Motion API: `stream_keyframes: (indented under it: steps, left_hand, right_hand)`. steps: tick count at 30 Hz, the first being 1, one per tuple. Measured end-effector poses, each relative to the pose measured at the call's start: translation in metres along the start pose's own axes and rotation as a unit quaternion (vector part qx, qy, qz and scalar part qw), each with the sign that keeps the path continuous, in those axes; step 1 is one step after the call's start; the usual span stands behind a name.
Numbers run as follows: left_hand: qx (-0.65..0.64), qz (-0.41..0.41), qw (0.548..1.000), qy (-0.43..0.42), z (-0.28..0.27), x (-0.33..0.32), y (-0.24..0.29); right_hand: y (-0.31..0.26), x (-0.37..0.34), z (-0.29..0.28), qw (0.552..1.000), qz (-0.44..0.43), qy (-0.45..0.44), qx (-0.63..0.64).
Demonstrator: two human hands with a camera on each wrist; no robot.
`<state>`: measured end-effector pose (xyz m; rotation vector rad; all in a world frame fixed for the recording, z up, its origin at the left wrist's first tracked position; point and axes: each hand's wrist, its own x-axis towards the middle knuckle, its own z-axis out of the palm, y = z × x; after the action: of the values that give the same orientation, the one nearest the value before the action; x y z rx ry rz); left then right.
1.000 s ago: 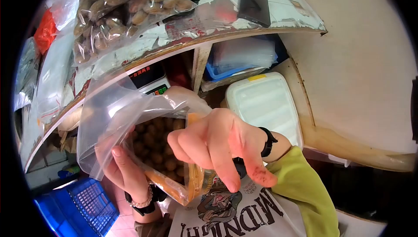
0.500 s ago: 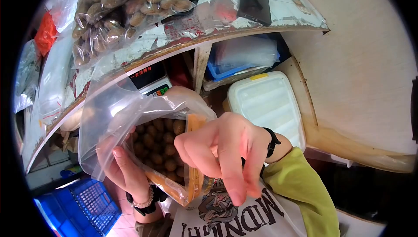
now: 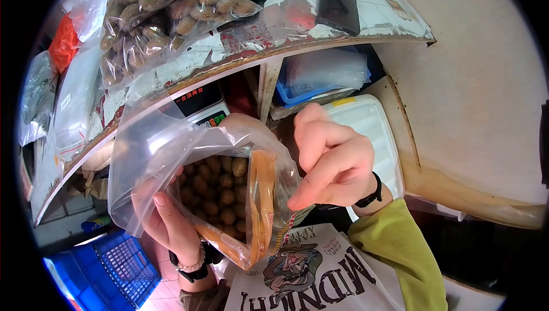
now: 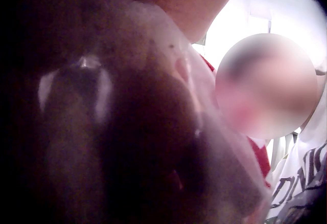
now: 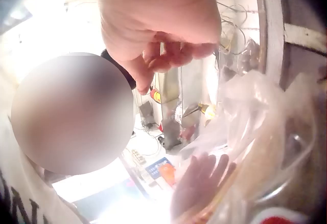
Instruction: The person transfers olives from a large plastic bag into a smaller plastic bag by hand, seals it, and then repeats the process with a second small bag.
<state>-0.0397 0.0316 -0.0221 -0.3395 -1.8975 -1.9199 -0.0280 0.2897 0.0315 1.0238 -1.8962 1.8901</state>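
A clear plastic bag (image 3: pixel 263 208) with an orange-brown band stands with its mouth open in front of the person's shirt. Small oval brown nuts or fruits (image 3: pixel 214 188) fill it. My left hand (image 3: pixel 171 219) grips the bag's left side, thumb in front and other fingers behind the plastic; in the right wrist view, fingers (image 5: pixel 202 183) show through the film. Just right of the bag's rim, my right hand (image 3: pixel 337 156) hangs with loosely curled fingers, the thumb pointing toward the bag and nothing visible in its grasp. Dark plastic fills most of the left wrist view.
On the worn tabletop (image 3: pixel 257 34) lie a clear bag of larger brown oval things (image 3: pixel 148 36) and a black phone (image 3: pixel 337 8). Underneath are a scale (image 3: pixel 209 116), a blue tray (image 3: pixel 294 98) of plastic bags and a white lidded box (image 3: pixel 386 151). A blue crate (image 3: pixel 114 271) stands lower left.
My right hand has moved up and away from in front of the bag, uncovering its right side and the shirt print. The left hand keeps its grip on the bag.
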Motion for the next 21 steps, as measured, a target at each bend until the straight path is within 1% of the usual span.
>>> stream_keyframes:
  steps: [2,3,5,6,8,10,12,14,17,21]
  left_hand:
    - [0.002,0.0,1.0,0.002,0.0005,-0.0002,0.0003]
    - [-0.001,0.0,1.0,0.002,0.0006,-0.0002,0.0001]
    - [-0.004,0.0,1.0,0.001,0.0007,0.0004,0.0004]
    - [-0.001,0.004,1.0,-0.002,0.0007,0.0006,0.0006]
    - [0.002,0.007,1.0,-0.005,-0.0006,0.0006,0.0001]
    - [-0.018,0.011,0.999,-0.03,-0.0052,-0.0006,-0.0026]
    - [-0.015,0.012,0.999,-0.032,-0.0073,-0.0011,-0.0037]
    - [-0.012,0.012,0.999,-0.034,-0.0078,-0.0015,-0.0047]
    - [-0.021,0.011,0.999,-0.023,-0.0072,-0.0018,-0.0054]
    - [-0.013,0.016,0.999,-0.024,-0.0078,-0.0018,-0.0067]
  right_hand:
    - [-0.0052,-0.0012,0.0024,0.99,-0.018,0.025,-0.141]
    - [-0.0064,-0.0016,0.0039,0.99,-0.018,0.026,-0.141]
    - [-0.0079,-0.0018,0.0063,0.956,-0.038,0.041,-0.288]
    - [-0.0083,-0.0014,0.0069,0.956,-0.038,0.042,-0.288]
    - [-0.0087,-0.0006,0.0077,0.935,-0.061,0.041,-0.347]
    - [-0.0076,-0.0011,0.0084,0.928,-0.064,0.048,-0.363]
    - [-0.0075,-0.0012,0.0087,0.922,-0.066,0.055,-0.378]
    - [-0.0088,-0.0004,0.009,0.899,-0.086,0.068,-0.425]
    - [-0.01,0.0003,0.0092,0.887,-0.103,0.089,-0.44]
    - [-0.0092,-0.0028,0.0052,0.898,-0.093,0.103,-0.417]
